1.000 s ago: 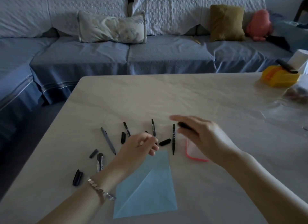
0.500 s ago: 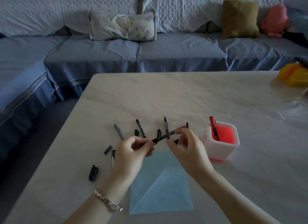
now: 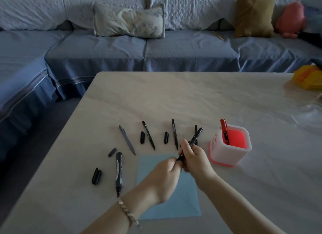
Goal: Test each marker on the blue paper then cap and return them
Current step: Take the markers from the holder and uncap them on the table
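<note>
My right hand [image 3: 194, 158] grips a thin black marker [image 3: 196, 137] that points up and to the right. My left hand [image 3: 163, 178] pinches the marker's lower end, where the cap is hidden by fingers. Both hands hover over the blue paper [image 3: 184, 204]. Several uncapped markers lie in a row beyond the paper: a grey pen [image 3: 126, 139], a black marker [image 3: 148, 135], another black marker [image 3: 174, 133] and a thick marker [image 3: 118, 172]. Loose caps [image 3: 142, 137] [image 3: 166, 137] [image 3: 96, 176] lie among them. A red marker [image 3: 224, 132] stands in the white holder [image 3: 230, 155].
A small grey cap [image 3: 112, 152] lies left of the thick marker. A yellow object [image 3: 307, 79] sits at the table's far right edge. A blue sofa [image 3: 139, 47] with cushions runs behind the table [image 3: 191, 98].
My hands came together on one thin marker, lifted it, then swung it from nearly level to steeply tilted over the paper. The holder, covered by my right hand before, now shows.
</note>
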